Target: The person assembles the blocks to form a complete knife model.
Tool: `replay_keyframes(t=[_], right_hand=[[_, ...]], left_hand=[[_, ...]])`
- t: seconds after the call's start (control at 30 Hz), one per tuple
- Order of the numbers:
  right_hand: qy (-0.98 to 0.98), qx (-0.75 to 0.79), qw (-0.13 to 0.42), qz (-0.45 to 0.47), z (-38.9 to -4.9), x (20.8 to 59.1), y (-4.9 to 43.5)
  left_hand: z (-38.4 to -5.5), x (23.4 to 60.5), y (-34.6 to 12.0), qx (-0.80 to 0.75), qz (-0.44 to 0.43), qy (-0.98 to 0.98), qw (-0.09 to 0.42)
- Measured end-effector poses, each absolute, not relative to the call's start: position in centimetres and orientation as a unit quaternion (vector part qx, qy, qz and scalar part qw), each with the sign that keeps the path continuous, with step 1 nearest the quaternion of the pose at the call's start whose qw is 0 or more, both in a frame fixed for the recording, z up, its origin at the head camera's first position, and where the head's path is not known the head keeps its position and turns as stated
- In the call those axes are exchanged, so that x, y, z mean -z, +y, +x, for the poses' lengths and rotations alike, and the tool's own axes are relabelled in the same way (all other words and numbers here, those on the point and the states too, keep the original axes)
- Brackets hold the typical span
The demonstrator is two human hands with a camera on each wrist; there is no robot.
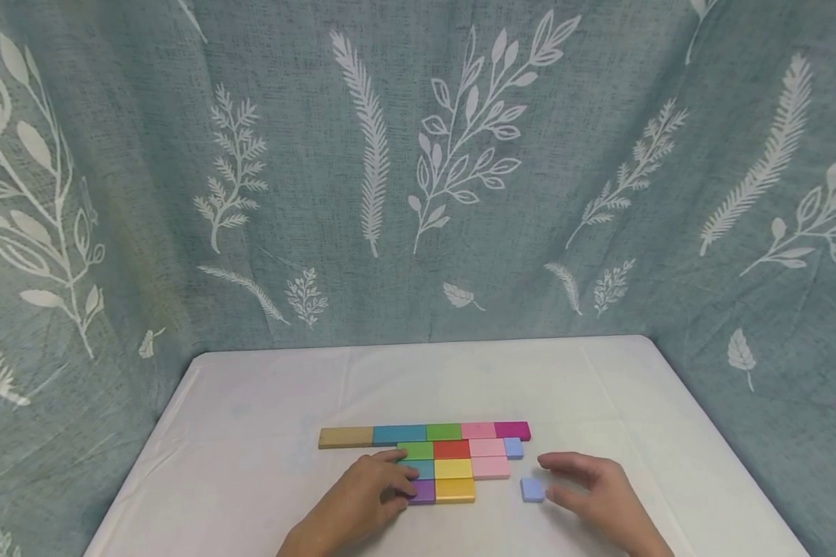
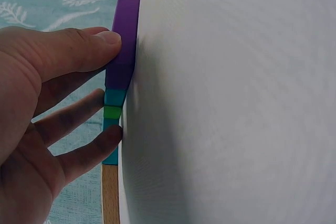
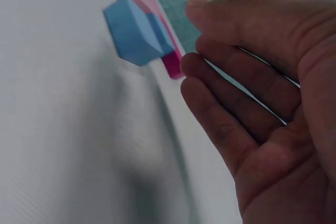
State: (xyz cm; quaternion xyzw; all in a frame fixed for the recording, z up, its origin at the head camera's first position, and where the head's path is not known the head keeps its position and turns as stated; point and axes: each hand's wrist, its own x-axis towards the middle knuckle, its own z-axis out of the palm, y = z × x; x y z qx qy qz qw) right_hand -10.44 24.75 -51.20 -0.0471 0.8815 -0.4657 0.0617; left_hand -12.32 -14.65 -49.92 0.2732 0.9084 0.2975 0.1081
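Rows of flat coloured blocks lie against one another on the white table. My left hand [image 1: 368, 490] rests at their left side, its fingertips touching the left ends of the green block [image 1: 416, 450], the teal block [image 1: 425, 469] and the purple block [image 1: 425, 491]. In the left wrist view the thumb lies against the purple block [image 2: 125, 35], with the fingers spread. A loose light blue block [image 1: 532, 490] sits apart, right of the yellow block [image 1: 454, 490]. Beside it hovers my right hand [image 1: 595, 489], fingers relaxed; the right wrist view shows a gap between that hand and the blue block [image 3: 134, 32].
The back row runs from a wooden block [image 1: 346, 438] at left to a magenta block [image 1: 512, 431] at right. A second small blue block [image 1: 513, 448] ends the row in front. Patterned teal curtains [image 1: 404, 193] surround the white table [image 1: 265, 394].
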Motion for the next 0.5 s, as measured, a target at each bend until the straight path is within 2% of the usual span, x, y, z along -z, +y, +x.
replay_keyframes(t=[0.27,0.5], right_hand=[[0.887,0.451,0.096,-0.035,-10.2,52.1,23.4],[0.900,0.429,0.077,-0.029,-10.2,52.5,22.5]], left_hand=[[-12.3,49.7,-14.6,-0.298,0.278,0.907,0.106],[-12.3,49.8,-14.5,-0.296,0.276,0.908,0.107]])
